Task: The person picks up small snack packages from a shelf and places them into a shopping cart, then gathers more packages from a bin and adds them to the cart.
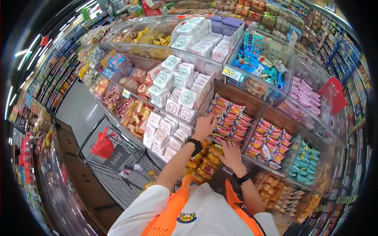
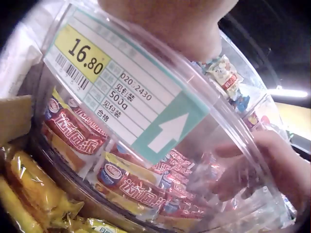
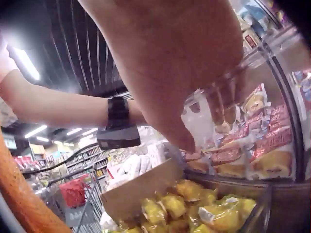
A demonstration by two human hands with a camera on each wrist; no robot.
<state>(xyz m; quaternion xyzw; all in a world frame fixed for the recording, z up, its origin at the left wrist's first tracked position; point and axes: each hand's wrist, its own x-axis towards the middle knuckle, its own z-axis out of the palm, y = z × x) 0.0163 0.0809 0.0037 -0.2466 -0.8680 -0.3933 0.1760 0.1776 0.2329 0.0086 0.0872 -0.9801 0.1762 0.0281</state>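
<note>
In the head view my left hand (image 1: pixel 205 126) reaches over the left part of a clear bin of red-and-yellow snack packets (image 1: pixel 231 118); its fingertips are too small to read. My right hand (image 1: pixel 231 154) lies at the bin's front edge with fingers extended. The right wrist view has the right hand (image 3: pixel 180 58) large, fingers hanging over the clear rim among the packets (image 3: pixel 272 150), none plainly gripped. In the left wrist view the left hand (image 2: pixel 170 22) crosses the top, fingers hidden, above a price label (image 2: pixel 121 92); the right hand (image 2: pixel 262 165) shows at the right.
White round-labelled packets (image 1: pixel 181 84) fill bins to the left, with a cart (image 1: pixel 118 169) holding a red bag (image 1: pixel 104 143) beyond. Yellow-wrapped items (image 1: pixel 202 165) lie in a bin just below the hands. Teal packets (image 1: pixel 305 163) are at the right.
</note>
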